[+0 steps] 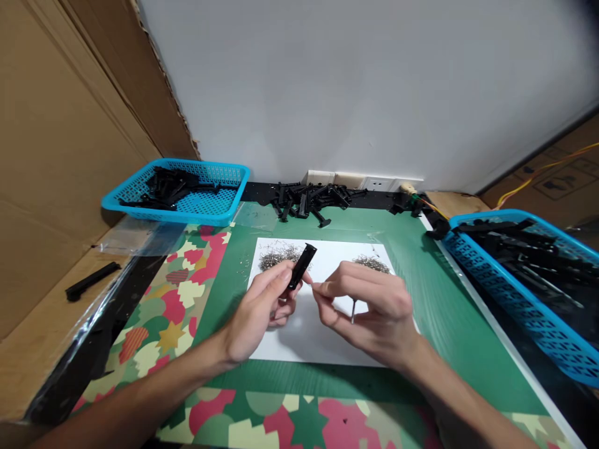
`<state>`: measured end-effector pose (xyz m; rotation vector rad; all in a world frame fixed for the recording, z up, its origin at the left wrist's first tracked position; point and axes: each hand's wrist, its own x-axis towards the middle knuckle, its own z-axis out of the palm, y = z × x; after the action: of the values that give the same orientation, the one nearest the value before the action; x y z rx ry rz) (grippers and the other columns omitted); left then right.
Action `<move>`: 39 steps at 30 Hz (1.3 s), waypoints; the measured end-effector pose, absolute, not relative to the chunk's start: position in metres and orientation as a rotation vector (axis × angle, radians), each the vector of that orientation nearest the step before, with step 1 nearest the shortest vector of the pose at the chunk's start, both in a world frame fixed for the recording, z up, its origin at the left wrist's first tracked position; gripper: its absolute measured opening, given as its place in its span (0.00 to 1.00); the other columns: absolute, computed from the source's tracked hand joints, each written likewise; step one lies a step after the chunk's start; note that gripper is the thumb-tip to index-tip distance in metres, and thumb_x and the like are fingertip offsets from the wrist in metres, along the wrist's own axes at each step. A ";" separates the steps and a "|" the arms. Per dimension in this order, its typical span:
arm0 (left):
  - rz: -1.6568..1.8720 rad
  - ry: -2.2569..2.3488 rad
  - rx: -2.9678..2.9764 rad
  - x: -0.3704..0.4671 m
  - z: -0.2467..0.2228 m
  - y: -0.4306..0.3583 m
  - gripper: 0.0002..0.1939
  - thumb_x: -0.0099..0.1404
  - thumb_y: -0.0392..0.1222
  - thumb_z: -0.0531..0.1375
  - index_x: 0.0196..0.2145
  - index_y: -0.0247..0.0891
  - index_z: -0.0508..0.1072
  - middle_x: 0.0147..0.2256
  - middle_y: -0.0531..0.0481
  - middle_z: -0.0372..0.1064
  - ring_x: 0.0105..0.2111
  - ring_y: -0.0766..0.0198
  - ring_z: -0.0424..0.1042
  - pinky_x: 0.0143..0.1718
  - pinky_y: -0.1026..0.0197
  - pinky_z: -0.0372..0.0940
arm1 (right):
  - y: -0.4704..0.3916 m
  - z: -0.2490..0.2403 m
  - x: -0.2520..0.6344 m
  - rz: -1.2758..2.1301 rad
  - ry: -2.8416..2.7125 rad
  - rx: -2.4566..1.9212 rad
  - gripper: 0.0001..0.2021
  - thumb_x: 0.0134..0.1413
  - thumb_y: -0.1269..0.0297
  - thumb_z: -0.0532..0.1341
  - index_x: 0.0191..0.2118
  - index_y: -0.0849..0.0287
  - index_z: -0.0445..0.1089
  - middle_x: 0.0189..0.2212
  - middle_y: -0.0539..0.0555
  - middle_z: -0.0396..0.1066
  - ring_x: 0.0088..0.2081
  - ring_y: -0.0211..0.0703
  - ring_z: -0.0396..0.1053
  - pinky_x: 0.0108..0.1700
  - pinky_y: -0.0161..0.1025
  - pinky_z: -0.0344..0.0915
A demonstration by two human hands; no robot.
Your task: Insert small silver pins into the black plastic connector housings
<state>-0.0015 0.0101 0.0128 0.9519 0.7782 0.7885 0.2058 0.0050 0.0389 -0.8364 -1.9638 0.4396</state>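
Note:
My left hand (262, 312) grips a narrow black plastic part (302, 265), tilted upward above the white sheet. Its thumb lies along one side of the part and the other fingers curl behind it. Close by on the right, my right hand (367, 302) is closed, with thumb and forefinger pinched together beside the part's lower end. A thin metal rod-like tool (353, 310) pokes out below its curled fingers. Whatever is between the pinching fingertips is too small to make out. Beneath the hands, the white sheet (318, 346) carries a pile of small metal pieces (281, 254) and another metal pile (372, 263).
A blue basket (199, 215) of black parts stands back left, and another blue basket (519, 312) is at right. Loose black parts (311, 202) are heaped by the wall below power sockets (379, 183). One black piece (92, 282) lies on cardboard at left.

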 end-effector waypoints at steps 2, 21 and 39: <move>0.788 0.792 0.969 0.000 0.011 0.008 0.20 0.77 0.59 0.55 0.49 0.39 0.72 0.31 0.55 0.54 0.24 0.72 0.48 0.22 0.66 0.40 | 0.004 0.035 0.204 0.398 -2.020 -0.793 0.08 0.62 0.75 0.63 0.33 0.56 0.73 0.24 0.49 0.68 0.26 0.38 0.66 0.29 0.37 0.65; 0.904 0.884 1.449 0.001 0.007 0.001 0.19 0.81 0.53 0.51 0.54 0.39 0.74 0.36 0.51 0.57 0.30 0.68 0.56 0.25 0.65 0.51 | 0.006 0.017 0.195 0.328 -2.057 -0.719 0.09 0.61 0.80 0.62 0.33 0.61 0.74 0.26 0.51 0.70 0.28 0.37 0.65 0.30 0.35 0.61; 0.781 0.710 0.959 0.005 0.001 -0.005 0.23 0.79 0.56 0.55 0.61 0.37 0.68 0.27 0.60 0.42 0.22 0.72 0.41 0.20 0.67 0.39 | 0.003 0.024 0.193 0.601 -2.008 -0.720 0.10 0.63 0.72 0.64 0.29 0.59 0.72 0.22 0.46 0.63 0.25 0.34 0.59 0.28 0.34 0.58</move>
<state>0.0048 -0.0054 0.0008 0.9593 0.7095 0.7811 0.1927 0.0032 0.0242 -0.7202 -2.0083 0.6007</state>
